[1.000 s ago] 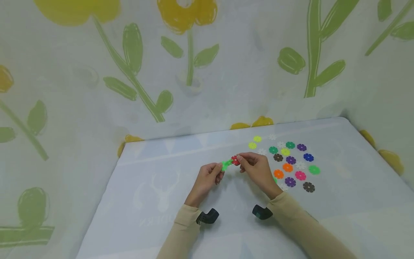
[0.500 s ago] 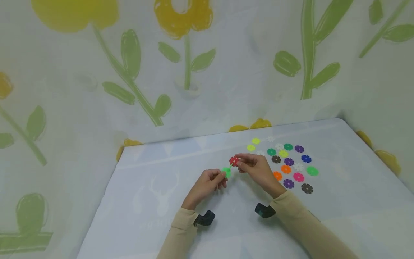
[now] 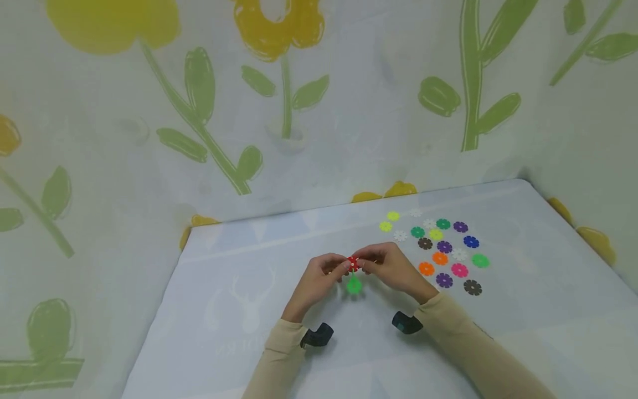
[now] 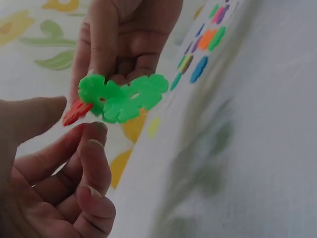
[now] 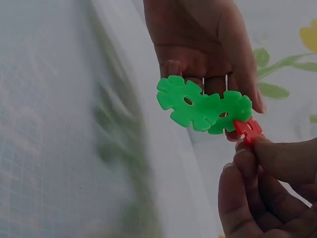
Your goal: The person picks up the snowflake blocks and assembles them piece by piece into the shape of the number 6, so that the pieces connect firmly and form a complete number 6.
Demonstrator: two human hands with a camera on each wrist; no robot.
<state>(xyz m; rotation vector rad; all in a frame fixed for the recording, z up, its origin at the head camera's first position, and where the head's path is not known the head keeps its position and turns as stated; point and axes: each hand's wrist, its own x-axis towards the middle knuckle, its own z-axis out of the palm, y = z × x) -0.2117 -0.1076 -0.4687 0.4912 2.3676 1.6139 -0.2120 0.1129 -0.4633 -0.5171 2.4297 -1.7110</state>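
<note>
A red snowflake disc [image 3: 353, 264] is held up over the table between both hands. My left hand [image 3: 316, 281] pinches its left edge between thumb and fingers. From the other side, my right hand [image 3: 396, 271] pinches it too, its thumb on the red edge in the right wrist view. Two linked green snowflake discs [image 3: 354, 286] hang below the red one and join onto it. Both wrist views show the pair clearly: a near green disc [image 5: 185, 111] and another slotted into it beside the red piece [image 5: 247, 130]. Fingers partly hide the red disc.
Loose snowflake discs in several colours lie flat right of the hands, among them orange [image 3: 440, 258], pink [image 3: 459, 270], purple [image 3: 444, 280] and brown [image 3: 472, 287]. The white table [image 3: 239, 343] meets a flower-patterned wall covering [image 3: 349, 155] behind.
The left hand has moved from the green discs onto the red one. The green discs have swung from the left of the red disc to below it. The hands have come closer together.
</note>
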